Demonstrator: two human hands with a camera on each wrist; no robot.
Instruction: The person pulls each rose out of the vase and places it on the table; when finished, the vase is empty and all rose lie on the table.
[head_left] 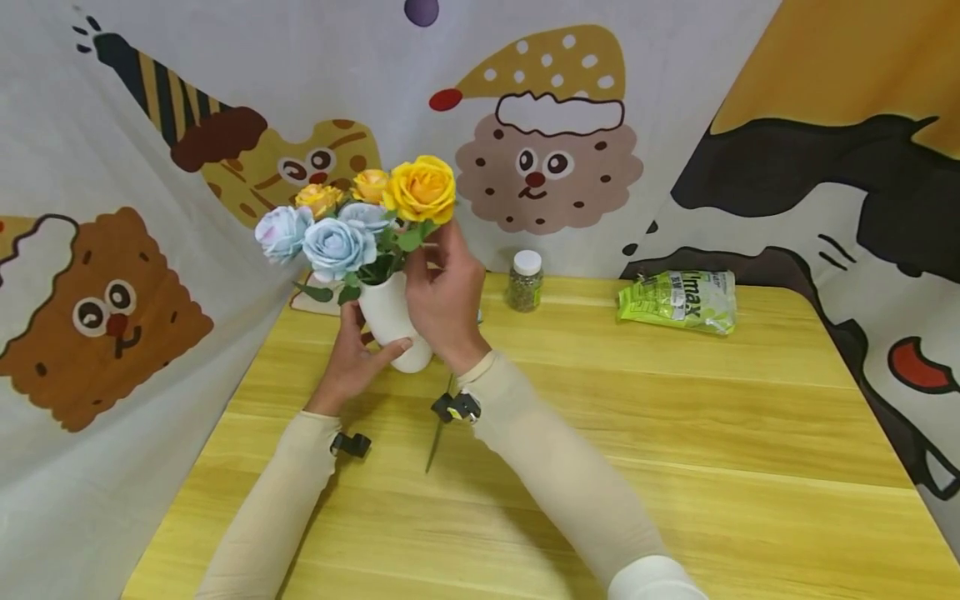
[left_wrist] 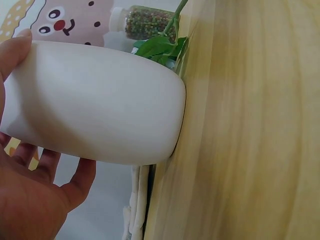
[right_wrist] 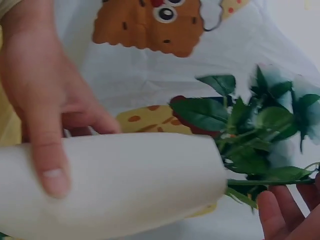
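My left hand grips the lower side of a white vase, thumb across its front and fingers around its far side. In the left wrist view the vase's base meets the tabletop. Several blue roses and small yellow roses stand in the vase. My right hand is raised beside the mouth, pinching the green stem of a large yellow rose. That stem runs into the vase's mouth in the right wrist view; its lower end is hidden inside.
A loose green stem lies on the wooden table below my right wrist. Green leaves show behind the vase. A white-capped jar and a green snack bag are near the back edge, before a printed cloth.
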